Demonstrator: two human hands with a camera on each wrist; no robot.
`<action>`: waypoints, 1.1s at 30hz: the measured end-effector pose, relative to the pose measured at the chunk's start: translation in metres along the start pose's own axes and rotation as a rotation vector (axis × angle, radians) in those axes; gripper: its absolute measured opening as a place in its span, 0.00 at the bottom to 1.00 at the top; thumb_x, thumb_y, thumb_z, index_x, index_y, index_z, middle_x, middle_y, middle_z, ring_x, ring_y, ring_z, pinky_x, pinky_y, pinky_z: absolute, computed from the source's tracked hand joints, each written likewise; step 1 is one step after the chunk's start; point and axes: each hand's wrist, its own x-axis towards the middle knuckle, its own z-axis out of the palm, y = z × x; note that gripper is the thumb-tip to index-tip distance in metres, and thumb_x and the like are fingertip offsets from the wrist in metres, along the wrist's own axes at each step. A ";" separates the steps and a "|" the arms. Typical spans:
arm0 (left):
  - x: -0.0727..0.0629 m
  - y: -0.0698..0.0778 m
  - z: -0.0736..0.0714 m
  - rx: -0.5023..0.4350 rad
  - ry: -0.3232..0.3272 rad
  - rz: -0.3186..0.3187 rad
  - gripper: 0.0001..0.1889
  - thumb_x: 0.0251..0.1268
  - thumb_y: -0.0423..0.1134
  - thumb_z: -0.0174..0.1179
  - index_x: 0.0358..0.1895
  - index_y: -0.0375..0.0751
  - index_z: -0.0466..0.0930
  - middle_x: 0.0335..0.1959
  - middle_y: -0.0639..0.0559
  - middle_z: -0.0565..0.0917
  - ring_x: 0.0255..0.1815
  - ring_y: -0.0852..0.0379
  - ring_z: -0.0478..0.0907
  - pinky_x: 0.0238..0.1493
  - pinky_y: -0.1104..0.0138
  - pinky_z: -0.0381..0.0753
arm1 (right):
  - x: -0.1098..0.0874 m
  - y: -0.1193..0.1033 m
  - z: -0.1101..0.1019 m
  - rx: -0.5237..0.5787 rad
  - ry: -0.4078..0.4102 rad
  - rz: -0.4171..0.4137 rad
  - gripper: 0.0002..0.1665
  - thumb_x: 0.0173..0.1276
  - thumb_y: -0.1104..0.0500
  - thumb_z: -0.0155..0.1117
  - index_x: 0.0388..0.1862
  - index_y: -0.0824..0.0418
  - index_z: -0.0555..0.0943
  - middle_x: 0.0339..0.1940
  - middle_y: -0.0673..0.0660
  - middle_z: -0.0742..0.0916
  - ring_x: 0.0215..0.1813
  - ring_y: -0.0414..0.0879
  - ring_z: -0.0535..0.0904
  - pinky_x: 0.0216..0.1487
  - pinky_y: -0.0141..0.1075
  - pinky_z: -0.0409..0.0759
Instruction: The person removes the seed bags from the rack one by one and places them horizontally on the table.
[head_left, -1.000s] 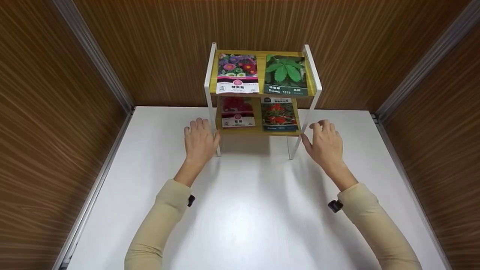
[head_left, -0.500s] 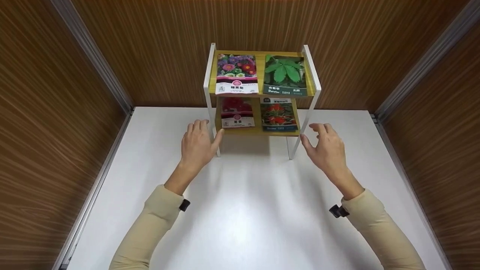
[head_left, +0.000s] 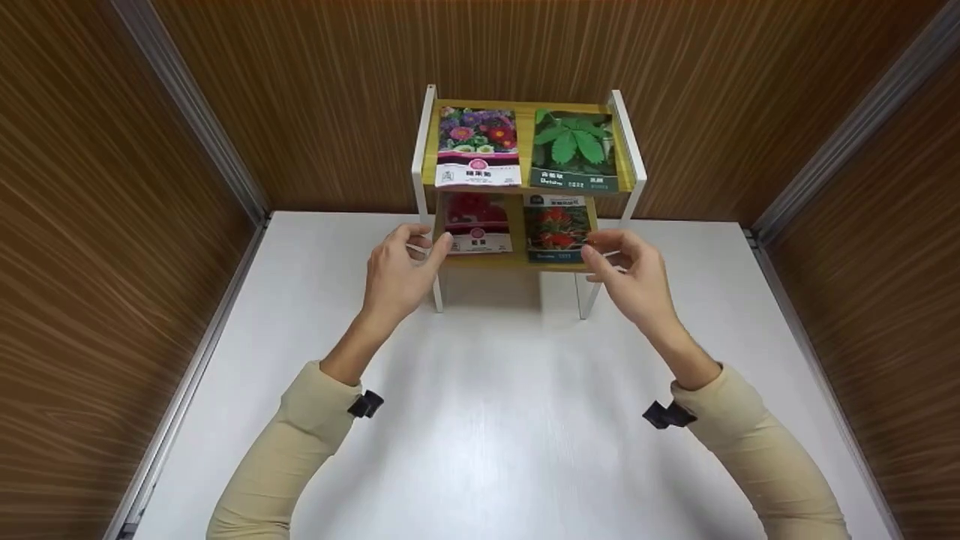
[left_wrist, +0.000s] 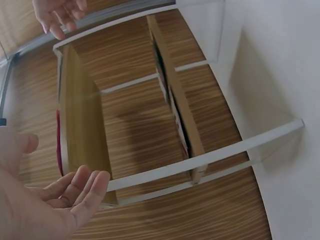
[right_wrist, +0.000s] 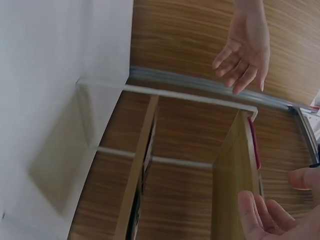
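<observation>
My left hand is beside the left leg of a small two-tier shelf, thumb apart from the loosely bent fingers. In the left wrist view, that hand shows nothing between thumb and fingers. At the shelf's right side is my right hand, also holding nothing; its fingertips overlap the lower board in the head view. On the upper board lie a seed packet with mixed flowers and one with a green leaf. Below are a dark pink flower packet and a red flower packet.
The shelf has a white frame and wooden boards, and stands on a white tabletop near the wood-grain back wall. Wood-grain side walls with metal rails enclose the table left and right.
Both hands have risen slightly from beside the shelf legs, the right one also shifting left over the lower board's edge. Their fingers have turned inward. The packets stay in place.
</observation>
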 end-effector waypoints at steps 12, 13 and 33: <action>0.020 0.017 0.002 -0.261 0.068 -0.073 0.20 0.78 0.50 0.62 0.55 0.35 0.85 0.44 0.41 0.88 0.34 0.55 0.85 0.37 0.67 0.92 | 0.021 -0.037 0.029 0.353 -0.149 0.118 0.12 0.81 0.58 0.61 0.55 0.64 0.82 0.39 0.52 0.91 0.36 0.41 0.90 0.44 0.36 0.94; 0.022 0.018 0.003 -0.290 0.074 -0.082 0.19 0.78 0.49 0.62 0.55 0.35 0.85 0.44 0.41 0.88 0.33 0.56 0.85 0.36 0.68 0.92 | 0.022 -0.039 0.032 0.367 -0.161 0.130 0.13 0.81 0.58 0.61 0.55 0.64 0.82 0.39 0.53 0.92 0.36 0.42 0.90 0.43 0.36 0.94; 0.047 0.008 0.014 -0.650 0.140 -0.226 0.17 0.79 0.48 0.62 0.46 0.36 0.87 0.30 0.50 0.90 0.22 0.59 0.87 0.29 0.67 0.92 | 0.062 -0.049 0.074 0.566 -0.130 0.416 0.20 0.82 0.51 0.60 0.57 0.67 0.81 0.35 0.53 0.92 0.31 0.42 0.90 0.37 0.34 0.93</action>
